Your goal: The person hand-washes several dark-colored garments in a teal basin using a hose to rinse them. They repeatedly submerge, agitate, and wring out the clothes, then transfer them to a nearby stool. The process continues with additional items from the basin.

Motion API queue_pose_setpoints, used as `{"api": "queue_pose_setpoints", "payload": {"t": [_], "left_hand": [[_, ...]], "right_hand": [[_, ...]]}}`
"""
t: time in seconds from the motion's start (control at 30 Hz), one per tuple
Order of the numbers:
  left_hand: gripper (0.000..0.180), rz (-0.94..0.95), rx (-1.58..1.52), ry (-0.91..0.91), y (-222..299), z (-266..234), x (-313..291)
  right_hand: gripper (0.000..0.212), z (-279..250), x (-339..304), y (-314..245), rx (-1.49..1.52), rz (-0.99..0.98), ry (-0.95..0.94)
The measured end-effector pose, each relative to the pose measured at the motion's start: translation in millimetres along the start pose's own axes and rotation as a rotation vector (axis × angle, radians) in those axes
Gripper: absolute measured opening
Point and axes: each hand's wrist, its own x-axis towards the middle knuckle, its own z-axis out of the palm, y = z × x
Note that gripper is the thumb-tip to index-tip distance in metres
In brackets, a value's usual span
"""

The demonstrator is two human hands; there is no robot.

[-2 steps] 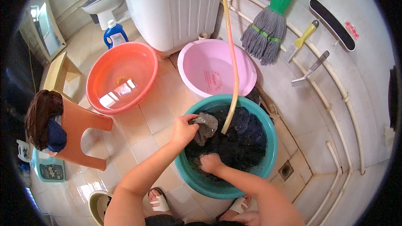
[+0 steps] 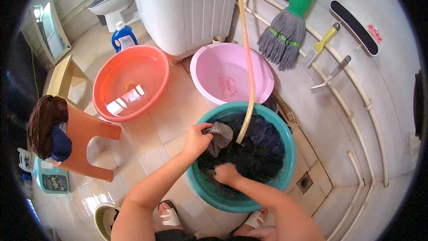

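Note:
A teal basin [image 2: 290, 163] on the floor in front of me holds dark water with soaked dark clothes [image 2: 263, 140]. At the basin's left rim, my left hand [image 2: 197, 140] pinches a wet grey cloth [image 2: 220, 137] between thumb and fingers, and it hangs over the water. My right hand [image 2: 226, 174] is closed low at the water's surface, near the basin's middle left. Its fingertips are hidden, so what it grips cannot be made out. A yellowish hose [image 2: 246, 53] comes down from above, its end among the clothes between the far rim and my hands.
Behind stand a pink basin [image 2: 209, 73] and an orange basin [image 2: 100, 93] with water. An orange stool [image 2: 89, 138] at left bears dark cloths [image 2: 47, 120]. A blue detergent bottle [image 2: 124, 38] is farther back. A mop [image 2: 283, 40] and brushes [image 2: 327, 40] hang along the right wall.

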Motion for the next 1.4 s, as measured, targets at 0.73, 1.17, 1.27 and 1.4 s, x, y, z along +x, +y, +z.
{"api": "queue_pose_setpoints", "payload": {"t": [0.73, 1.17, 1.27, 1.4], "left_hand": [[0.124, 0.151, -0.242, -0.980, -24.0, -39.6, -39.0], [0.049, -0.172, -1.004, -0.291, -19.5, 23.0, -26.2], [0.040, -0.306, -1.451, -0.193, 13.1, -3.5, -22.7], [0.031, -0.138, -1.470, -0.151, 70.4, -23.3, -21.5]], "right_hand": [[0.024, -214.9, -138.5, -16.4, 1.125, -0.042, 0.609], [0.037, -229.0, -130.1, -23.3, 1.706, -0.311, 1.039], [0.042, -212.9, -118.2, 13.7, 1.835, -0.347, 0.826], [0.047, -183.9, -75.4, 29.5, 1.962, -0.106, 0.546]]}}
